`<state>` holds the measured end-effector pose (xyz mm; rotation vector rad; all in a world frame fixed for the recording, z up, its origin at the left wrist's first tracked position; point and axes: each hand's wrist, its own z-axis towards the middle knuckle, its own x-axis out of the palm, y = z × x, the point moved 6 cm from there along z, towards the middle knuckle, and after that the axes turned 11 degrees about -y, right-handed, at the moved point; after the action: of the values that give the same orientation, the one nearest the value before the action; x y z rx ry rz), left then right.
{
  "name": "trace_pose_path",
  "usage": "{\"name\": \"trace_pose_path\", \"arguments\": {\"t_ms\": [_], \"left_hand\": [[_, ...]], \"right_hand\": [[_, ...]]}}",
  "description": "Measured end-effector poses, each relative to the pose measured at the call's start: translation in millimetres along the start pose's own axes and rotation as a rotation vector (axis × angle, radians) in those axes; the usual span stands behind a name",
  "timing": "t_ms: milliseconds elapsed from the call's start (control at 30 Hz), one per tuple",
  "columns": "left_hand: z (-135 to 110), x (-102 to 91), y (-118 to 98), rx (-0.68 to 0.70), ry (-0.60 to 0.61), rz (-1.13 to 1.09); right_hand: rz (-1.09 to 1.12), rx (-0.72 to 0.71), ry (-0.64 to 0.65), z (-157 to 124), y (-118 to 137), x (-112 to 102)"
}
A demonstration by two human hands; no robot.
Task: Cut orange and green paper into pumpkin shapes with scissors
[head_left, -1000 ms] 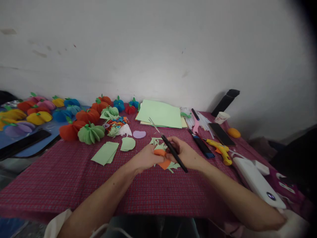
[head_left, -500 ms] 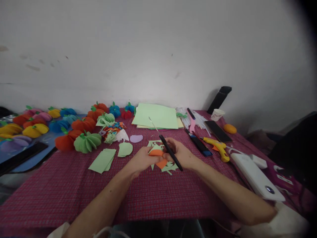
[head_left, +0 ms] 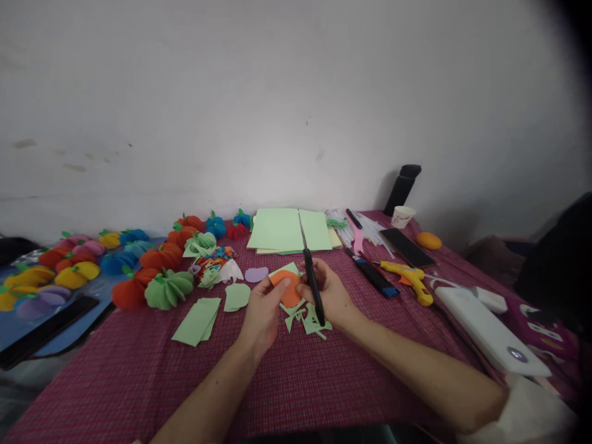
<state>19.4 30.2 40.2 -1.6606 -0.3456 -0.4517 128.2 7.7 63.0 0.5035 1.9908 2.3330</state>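
My left hand point(head_left: 264, 308) is closed, its thumb pressing a rounded orange paper piece point(head_left: 290, 291) on top of a pale green sheet point(head_left: 285, 269). Black-handled scissors point(head_left: 314, 283), seen edge-on with the blades pointing away, are held in my right hand point(head_left: 329, 293). The right fingertips also meet the edge of the orange piece. Beneath both hands lie pale green paper scraps point(head_left: 311, 320). To the left are a cut green shape point(head_left: 237, 297), green rectangles point(head_left: 197, 320) and a purple piece point(head_left: 256, 274).
Several colourful paper pumpkins point(head_left: 169, 288) crowd the left. A stack of green sheets point(head_left: 277, 229) lies by the wall. On the right are a yellow glue gun point(head_left: 409, 277), a blue-black cutter point(head_left: 374, 275), a phone point(head_left: 407, 246), a paper cup point(head_left: 402, 216) and a white power bank point(head_left: 490, 333).
The orange piece has turned to lie flatter and rounder in the left hand. The scissors have swung more upright, pointing straight away. The camera view has shifted slightly.
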Motion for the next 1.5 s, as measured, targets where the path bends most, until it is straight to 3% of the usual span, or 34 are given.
{"name": "trace_pose_path", "arguments": {"t_ms": [133, 433, 567, 667, 800, 867, 1067, 1500], "left_hand": [[-0.3, -3.0, -2.4, -0.010, -0.053, -0.011], [-0.5, -4.5, -3.5, 0.012, -0.053, -0.027], [3.1, -10.4, -5.4, 0.029, -0.091, -0.019], [5.7, -14.2, -8.4, 0.027, -0.116, -0.023], [7.9, -16.7, -10.1, 0.011, -0.131, -0.046], [8.6, -17.2, -9.6, 0.001, -0.134, -0.047], [9.0, -17.5, -8.2, -0.004, -0.126, -0.045], [9.9, -18.2, -9.1, 0.011, -0.138, -0.041]], "right_hand": [[-0.013, -0.019, 0.010, -1.1, -4.3, 2.5], [-0.019, 0.004, 0.028, -1.5, -5.9, 5.4], [-0.089, 0.050, 0.105, -4.9, 0.6, -9.6], [-0.219, 0.062, 0.244, -14.9, 10.3, -32.4], [-0.391, 0.195, 0.509, -42.2, 14.3, -59.9], [-0.460, 0.252, 0.562, -54.7, 13.0, -70.1], [-0.481, 0.417, 0.497, -71.5, -0.9, -77.9], [-0.376, 0.429, 0.486, -68.1, -14.5, -68.8]]}}
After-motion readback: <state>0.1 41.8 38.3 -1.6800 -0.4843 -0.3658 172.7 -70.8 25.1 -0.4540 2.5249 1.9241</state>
